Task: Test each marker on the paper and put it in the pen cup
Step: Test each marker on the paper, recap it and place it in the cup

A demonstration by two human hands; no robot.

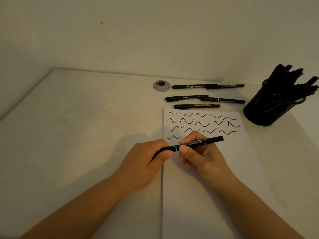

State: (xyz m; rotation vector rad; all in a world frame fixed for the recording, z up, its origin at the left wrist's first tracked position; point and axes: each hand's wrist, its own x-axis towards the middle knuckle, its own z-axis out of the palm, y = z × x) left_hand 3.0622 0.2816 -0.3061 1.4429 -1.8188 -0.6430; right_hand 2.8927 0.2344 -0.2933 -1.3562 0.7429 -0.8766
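A black marker [205, 141] lies level between both hands, just above the white paper [207, 195]. My left hand [145, 163] grips its capped left end. My right hand [202, 156] pinches the barrel beside it with thumb and fingers. The cap looks closed on the barrel. Several black squiggles [200, 124] fill the top of the paper. Several more black markers [196, 106] lie loose behind the paper. A black mesh pen cup [269, 109] at the right holds several markers and leans left.
A round silver cable grommet [162, 86] sits in the white desk [77, 126] near the back edge, left of the far markers. A plain wall rises behind the desk. The desk's left edge runs diagonally at the far left.
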